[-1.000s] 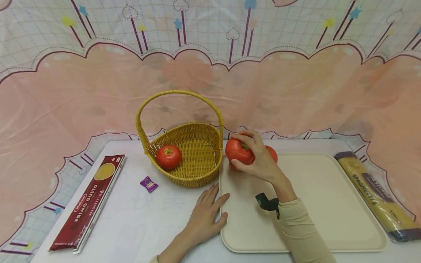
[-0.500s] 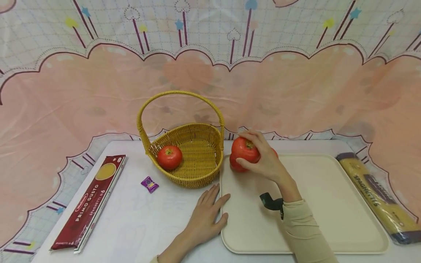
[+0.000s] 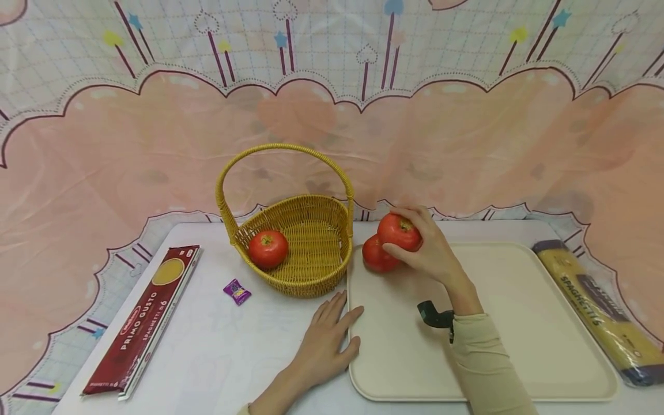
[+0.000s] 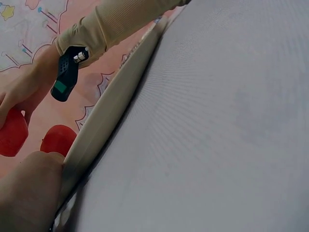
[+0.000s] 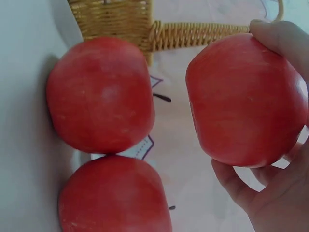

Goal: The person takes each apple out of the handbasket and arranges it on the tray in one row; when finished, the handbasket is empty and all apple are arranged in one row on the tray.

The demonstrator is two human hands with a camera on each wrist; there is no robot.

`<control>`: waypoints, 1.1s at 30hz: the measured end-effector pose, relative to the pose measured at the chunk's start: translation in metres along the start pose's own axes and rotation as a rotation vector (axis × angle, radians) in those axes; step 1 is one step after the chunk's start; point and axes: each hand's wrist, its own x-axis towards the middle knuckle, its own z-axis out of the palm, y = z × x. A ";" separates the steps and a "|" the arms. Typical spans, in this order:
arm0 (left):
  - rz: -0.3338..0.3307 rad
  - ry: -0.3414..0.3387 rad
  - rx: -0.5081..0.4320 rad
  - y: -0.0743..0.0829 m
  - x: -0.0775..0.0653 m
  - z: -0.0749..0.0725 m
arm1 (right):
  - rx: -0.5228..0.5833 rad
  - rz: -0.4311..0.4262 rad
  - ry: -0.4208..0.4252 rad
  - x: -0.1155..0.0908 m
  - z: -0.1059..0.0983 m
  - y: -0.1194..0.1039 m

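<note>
My right hand (image 3: 436,256) grips a red apple (image 3: 398,231), thumb on one side and fingers on the other, held above the back left of the beige tray (image 3: 508,323). Beneath it, another apple (image 3: 378,255) sits on the tray. In the right wrist view two apples, (image 5: 101,94) and a lower apple (image 5: 115,195), rest side by side there; the head view largely hides one behind my hand. A further apple (image 3: 268,249) lies in the left of the yellow wicker basket (image 3: 311,285). My left hand (image 3: 324,340) rests flat on the table, thumb and index finger at the tray's left rim.
A red spaghetti pack (image 3: 142,320) lies at the table's left. A small purple wrapped candy (image 3: 237,292) is in front of the basket, whose tall handle (image 3: 282,146) arches upward. Along the tray's right edge lies a yellow spaghetti pack (image 3: 602,314). A patterned cloth (image 3: 467,150) hangs behind.
My right hand has carried the gripped apple a little to the right and slightly up, uncovering more of the apple under it. The left hand has stayed in place.
</note>
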 end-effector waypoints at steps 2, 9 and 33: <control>-0.007 -0.006 -0.003 0.000 0.000 0.000 | 0.008 0.012 0.012 0.000 -0.002 0.003; -0.007 -0.009 -0.006 0.001 0.000 0.000 | 0.059 0.073 0.031 -0.001 -0.008 0.010; 0.016 0.022 0.019 -0.002 -0.001 0.002 | 0.056 0.147 0.087 -0.006 -0.020 0.030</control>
